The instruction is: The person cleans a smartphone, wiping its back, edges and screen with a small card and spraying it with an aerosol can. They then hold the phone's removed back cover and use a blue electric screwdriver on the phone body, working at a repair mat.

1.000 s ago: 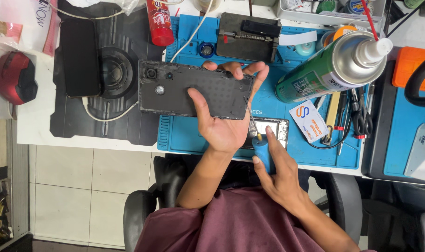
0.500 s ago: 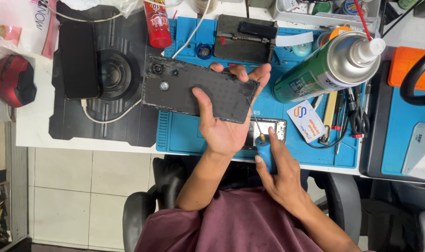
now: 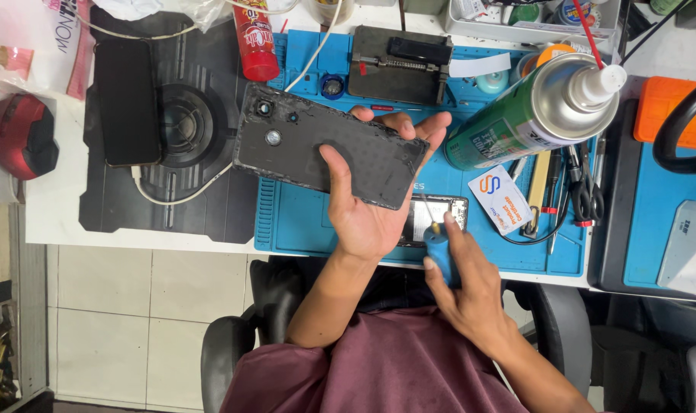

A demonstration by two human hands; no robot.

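Phone back cover [image 3: 329, 149], dark grey and scuffed, lies tilted across the upturned left hand [image 3: 371, 206], raised above the desk; the thumb presses on its inner face near the middle and the fingertips [image 3: 409, 126] curl over its far edge, so the hand is clamped on it. Its camera holes point away to the upper left, out past the hand and over the edge of the blue mat [image 3: 309, 222]. Largest beneath it all is the white desk [image 3: 42, 206], then a black ribbed pad [image 3: 180, 199] on the left with a round fan shape at its centre and a dark phone [image 3: 126, 99] lying on it, a white cable running under. A green spray can [image 3: 531, 115] lies on its side on the mat to the right of the cover, its white nozzle pointing right. A black metal jig [image 3: 400, 65] sits on the mat beyond the fingertips. A red dome-shaped thing [image 3: 19, 138] rests at the far left. An opened phone [image 3: 439, 218] lies on the mat just below the cover, partly hidden by the left hand. Right hand [image 3: 470, 287] is closed around a blue-handled screwdriver [image 3: 438, 248], index finger laid along the handle, its thin tip slanting up toward the cover's lower right corner. Tweezers and scissors [image 3: 585, 191] lie near an orange-and-white card [image 3: 501, 199].
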